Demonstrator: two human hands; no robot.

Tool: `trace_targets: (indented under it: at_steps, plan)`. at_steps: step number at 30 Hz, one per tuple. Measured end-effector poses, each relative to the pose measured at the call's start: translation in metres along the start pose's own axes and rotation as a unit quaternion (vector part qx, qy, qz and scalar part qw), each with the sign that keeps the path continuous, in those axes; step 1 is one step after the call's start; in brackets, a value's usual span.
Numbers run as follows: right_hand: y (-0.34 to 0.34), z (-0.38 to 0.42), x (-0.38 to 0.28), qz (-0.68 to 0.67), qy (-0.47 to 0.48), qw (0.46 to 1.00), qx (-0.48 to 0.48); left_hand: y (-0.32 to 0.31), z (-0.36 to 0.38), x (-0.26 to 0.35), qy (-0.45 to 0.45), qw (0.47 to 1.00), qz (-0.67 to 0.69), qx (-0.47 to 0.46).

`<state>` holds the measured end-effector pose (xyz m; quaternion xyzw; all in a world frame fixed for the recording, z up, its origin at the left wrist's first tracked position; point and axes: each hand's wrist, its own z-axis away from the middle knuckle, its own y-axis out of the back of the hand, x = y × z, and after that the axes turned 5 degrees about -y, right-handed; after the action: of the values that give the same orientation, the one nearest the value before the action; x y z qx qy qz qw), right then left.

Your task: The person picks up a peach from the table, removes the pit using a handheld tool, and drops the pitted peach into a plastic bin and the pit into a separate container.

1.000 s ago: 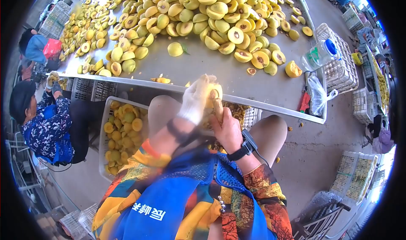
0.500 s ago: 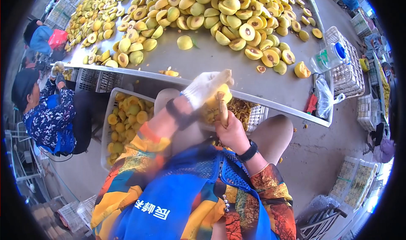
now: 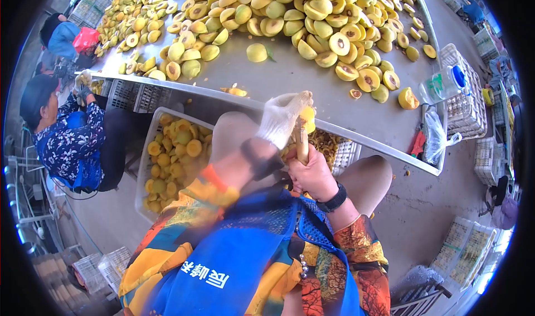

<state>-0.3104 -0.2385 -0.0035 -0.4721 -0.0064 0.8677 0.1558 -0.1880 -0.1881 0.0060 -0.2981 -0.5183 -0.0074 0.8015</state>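
Observation:
My left hand, in a white knit glove stained yellow at the fingertips, is closed around a yellow peach half. The glove hides much of the fruit. Wrapped round a wooden-handled tool, my bare right hand points its upper end at the peach; the working tip cannot be made out. Below the hands, a white crate holds brown and yellow pit scraps. To its left stands a crate of yellow peach halves.
A metal table with a raised front edge carries heaped peach halves. At its right corner are a blue-lidded plastic jar and a clear plastic bag. A co-worker sits at the left. White crates stand right of the table.
The view has shifted slightly, so the table and crates appear further right and lower. My left hand has turned around the peach, showing less of it. The tool stays in my right hand.

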Motion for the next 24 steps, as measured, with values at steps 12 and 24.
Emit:
trace_targets:
  at_steps: [12, 24]
  plan:
    - [0.014, 0.0, 0.002, -0.376, -0.044, 0.888, -0.263, 0.022, -0.026, -0.035, -0.406, 0.877, -0.226, -0.12]
    - [0.024, -0.019, 0.03, 0.433, 0.133, 0.888, 0.084, 0.174, -0.011, 0.099, -0.188, 0.543, -0.81, 0.119]
